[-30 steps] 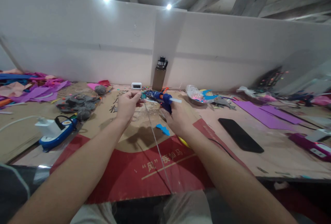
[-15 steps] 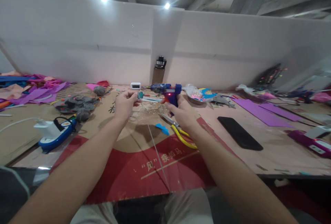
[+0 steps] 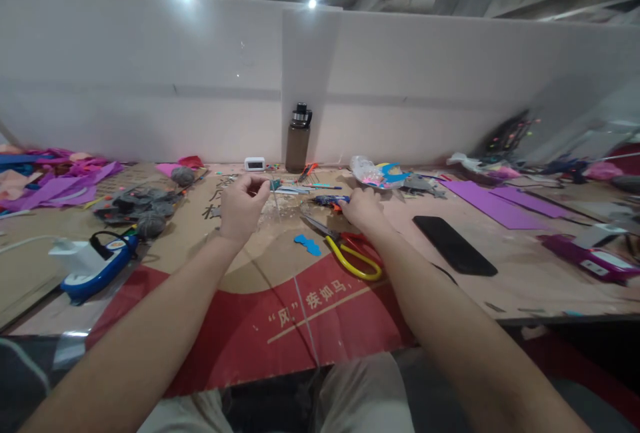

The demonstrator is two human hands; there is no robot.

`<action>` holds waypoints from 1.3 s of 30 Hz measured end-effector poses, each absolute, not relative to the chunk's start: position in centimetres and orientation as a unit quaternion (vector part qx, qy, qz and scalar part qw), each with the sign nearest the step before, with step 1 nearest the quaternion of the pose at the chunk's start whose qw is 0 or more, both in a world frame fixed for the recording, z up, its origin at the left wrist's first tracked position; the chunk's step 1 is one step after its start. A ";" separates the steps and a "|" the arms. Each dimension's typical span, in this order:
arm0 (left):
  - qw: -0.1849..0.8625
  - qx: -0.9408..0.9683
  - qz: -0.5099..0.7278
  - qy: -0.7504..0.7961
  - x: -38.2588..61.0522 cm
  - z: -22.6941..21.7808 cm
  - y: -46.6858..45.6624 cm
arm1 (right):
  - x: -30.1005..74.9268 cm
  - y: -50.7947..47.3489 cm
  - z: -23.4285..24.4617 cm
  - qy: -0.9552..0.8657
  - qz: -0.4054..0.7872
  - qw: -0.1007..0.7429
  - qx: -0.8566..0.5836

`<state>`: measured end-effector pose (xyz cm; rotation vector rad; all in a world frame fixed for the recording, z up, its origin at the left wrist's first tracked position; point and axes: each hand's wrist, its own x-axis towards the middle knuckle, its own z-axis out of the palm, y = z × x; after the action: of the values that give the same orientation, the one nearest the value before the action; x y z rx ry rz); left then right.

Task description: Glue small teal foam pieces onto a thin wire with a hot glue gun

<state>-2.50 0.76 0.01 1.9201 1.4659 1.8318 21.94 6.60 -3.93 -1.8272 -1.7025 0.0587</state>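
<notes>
My left hand [image 3: 243,208] is raised over the cardboard, thumb and fingertips pinched on a small teal piece [image 3: 275,184] whose exact kind I cannot make out. A thin pale strand hangs just below it. My right hand [image 3: 363,210] is low at the table, closed around the handle end of a blue hot glue gun [image 3: 329,200] lying on its side with its nozzle to the left. The hand hides the handle and most of the grip. Scissors [image 3: 353,260] with yellow and red handles lie beneath my right wrist, beside a blue cut-out scrap [image 3: 307,244].
A dark bottle [image 3: 299,143] and a white digital display [image 3: 255,164] stand near the wall. A black phone [image 3: 454,245] and purple sheets [image 3: 493,204] lie right. Grey fuzzy pieces [image 3: 133,203] and a blue power strip [image 3: 103,278] occupy the left.
My right hand has lowered the glue gun from the air onto the table and tipped it on its side. The left hand keeps its pinch nearly in place.
</notes>
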 end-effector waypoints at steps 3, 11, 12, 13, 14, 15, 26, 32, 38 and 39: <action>-0.044 0.665 0.567 0.485 -2.6 -0.3 0.7 | 19.4 4.9 -2.5 -0.637 0.126 0.441 -0.620; -0.154 0.717 0.497 0.464 -2.3 -0.7 0.6 | 12.0 -0.9 -0.6 -0.514 0.611 0.516 -0.311; -0.132 0.711 0.503 0.473 -2.1 -0.7 0.6 | 12.0 -0.9 -0.7 -0.523 0.589 0.522 -0.326; -0.098 0.703 0.514 0.482 -1.9 -0.7 0.4 | 12.2 -0.7 -0.8 -0.536 0.560 0.531 -0.341; -0.051 0.693 0.526 0.490 -1.6 -0.7 0.3 | 12.4 -0.4 -0.9 -0.553 0.526 0.542 -0.353; 0.008 0.682 0.540 0.493 -1.4 -0.7 0.2 | 12.7 -0.2 -1.0 -0.570 0.488 0.554 -0.361; 0.443 0.514 0.630 0.377 0.1 -0.7 0.0 | 13.6 0.5 -1.3 -0.622 0.360 0.575 -0.392; 0.499 0.491 0.619 0.356 0.0 -0.5 0.0 | 13.8 1.0 -1.6 -0.617 0.360 0.573 -0.401; 0.502 0.518 0.578 0.381 -0.3 -0.3 -0.2 | 13.9 1.1 -1.6 -0.617 0.354 0.576 -0.401; 0.503 0.524 0.572 0.381 -0.3 -0.3 -0.2 | 13.9 1.1 -1.7 -0.622 0.349 0.575 -0.400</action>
<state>-0.29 -0.19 -0.30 1.2664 0.9201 1.3802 13.93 1.06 -1.66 -0.9371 -1.4577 0.8176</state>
